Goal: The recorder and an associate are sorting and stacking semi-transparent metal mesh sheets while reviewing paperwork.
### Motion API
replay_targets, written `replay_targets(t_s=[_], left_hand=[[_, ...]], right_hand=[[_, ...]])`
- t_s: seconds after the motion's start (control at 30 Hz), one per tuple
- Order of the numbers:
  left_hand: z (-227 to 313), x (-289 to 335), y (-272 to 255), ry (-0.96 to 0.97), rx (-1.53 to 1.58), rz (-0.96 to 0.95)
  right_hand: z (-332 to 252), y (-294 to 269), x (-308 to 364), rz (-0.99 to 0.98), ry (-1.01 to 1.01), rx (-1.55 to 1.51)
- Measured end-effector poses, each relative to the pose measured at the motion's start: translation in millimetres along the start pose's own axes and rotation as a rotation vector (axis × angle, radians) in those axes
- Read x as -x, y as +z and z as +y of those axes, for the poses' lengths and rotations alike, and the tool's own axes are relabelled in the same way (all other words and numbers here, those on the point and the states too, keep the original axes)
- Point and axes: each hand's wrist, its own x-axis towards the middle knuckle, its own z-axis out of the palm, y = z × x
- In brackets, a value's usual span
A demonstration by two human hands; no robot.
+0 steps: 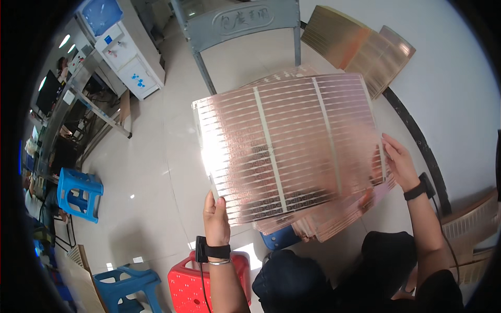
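Note:
A large copper-coloured circuit board panel [297, 146], shiny and crossed by rows of fine strips with two pale bands, spans the space between my hands. My left hand [215, 224] grips its lower left corner, thumb on the near face. At the right edge, my right hand [401, 164] holds the panel with bent fingers; part of that grip is hidden behind it. Beneath lies an uneven stack of similar copper panels [334, 221], its edges showing below and above the held one. Strong glare whitens the held panel's left side. Both wrists wear black bands with small devices and cables.
A grey metal chair back [235, 26] rises beyond the stack. More copper panels [334, 39] lean on the right wall. Nearby are a red stool [182, 276], a blue stool [128, 284] and another blue stool [78, 193]. A water dispenser [130, 62] and workbench [96, 107] stand left.

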Motion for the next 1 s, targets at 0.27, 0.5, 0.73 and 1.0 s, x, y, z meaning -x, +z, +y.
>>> replay_targets(t_s=[0.27,0.5,0.73,1.0], left_hand=[[7,5,-9,0.031,0.087,0.031],[9,-1,-19,0.079,0.1,0.063],[4,-1,-28,0.124,0.117,0.1],[18,5,-24,0.178,0.178,0.157]], right_hand=[[-46,36,4,-0.093,-0.235,-0.195],[-66,52,-2,-0.159,-0.27,-0.279],[-83,74,-8,-0.221,-0.33,-0.266],[-93,86,-6,-0.239,-0.373,-0.268]])
